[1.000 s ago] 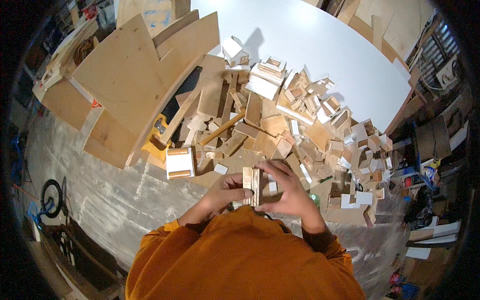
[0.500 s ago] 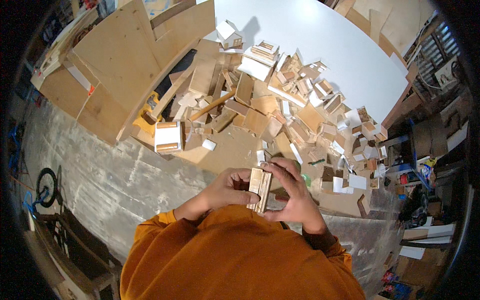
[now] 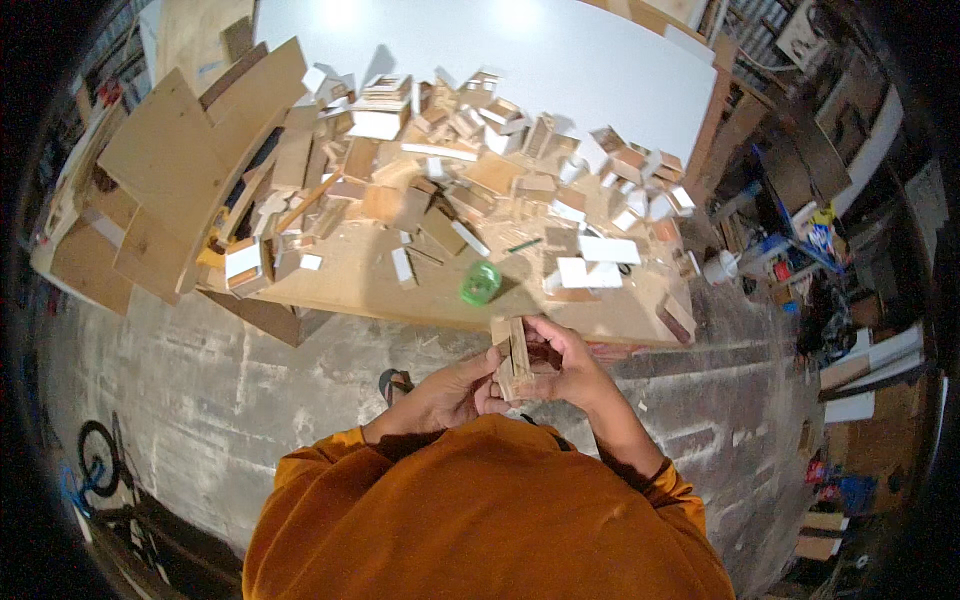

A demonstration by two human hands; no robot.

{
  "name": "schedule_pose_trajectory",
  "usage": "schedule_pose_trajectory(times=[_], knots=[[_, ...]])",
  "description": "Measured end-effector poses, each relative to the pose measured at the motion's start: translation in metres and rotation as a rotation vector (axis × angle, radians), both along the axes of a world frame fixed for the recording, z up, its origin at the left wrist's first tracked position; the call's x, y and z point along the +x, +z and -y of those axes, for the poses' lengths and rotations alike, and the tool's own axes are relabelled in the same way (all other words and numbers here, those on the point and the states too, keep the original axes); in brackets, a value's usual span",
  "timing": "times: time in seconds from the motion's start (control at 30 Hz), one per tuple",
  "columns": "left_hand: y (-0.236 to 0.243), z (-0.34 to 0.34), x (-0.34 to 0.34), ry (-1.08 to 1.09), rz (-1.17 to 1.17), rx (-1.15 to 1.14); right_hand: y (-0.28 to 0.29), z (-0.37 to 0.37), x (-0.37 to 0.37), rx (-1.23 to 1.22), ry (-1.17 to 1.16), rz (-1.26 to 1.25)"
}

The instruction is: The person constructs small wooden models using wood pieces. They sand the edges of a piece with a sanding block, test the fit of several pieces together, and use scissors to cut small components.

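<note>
My left hand (image 3: 452, 392) and my right hand (image 3: 563, 372) both grip a small layered wooden block (image 3: 508, 360) in front of my orange-clothed body, its long side pointing away from me. The left thumb lies along its left side; the right fingers curl around its far end, with the thumb near the lower end. Just beyond the hands, on the workbench (image 3: 400, 300), sits a round green translucent container (image 3: 480, 283), with a thin dark green stick (image 3: 523, 245) behind it.
Small wooden and white offcuts (image 3: 493, 173) and little house models are heaped across the bench, before a white board (image 3: 560, 60). Leaning panels (image 3: 160, 150) and a yellow saw (image 3: 212, 257) are at left. A white bucket (image 3: 720, 268) stands right, a bicycle wheel (image 3: 98, 455) lower left.
My view has shifted, so the bench's front edge and green container now show fully beyond my hands. My hands have turned the block, and my right fingers wrap further around it.
</note>
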State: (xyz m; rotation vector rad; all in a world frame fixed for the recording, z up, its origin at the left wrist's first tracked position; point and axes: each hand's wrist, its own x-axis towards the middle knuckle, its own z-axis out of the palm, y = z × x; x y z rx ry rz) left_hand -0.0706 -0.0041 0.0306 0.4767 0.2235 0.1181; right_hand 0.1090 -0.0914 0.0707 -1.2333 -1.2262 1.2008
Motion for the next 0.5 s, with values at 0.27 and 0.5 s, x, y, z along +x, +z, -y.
schedule_pose_trajectory(times=[0.27, 0.5], knots=[[-0.014, 0.077, 0.048, 0.023, -0.042, -0.022, -0.020, 0.089, 0.023, -0.144, -0.081, -0.287], [0.005, 0.100, 0.073, 0.122, -0.006, 0.018, -0.031, 0.124, 0.019, 0.155, -0.384, 0.136]])
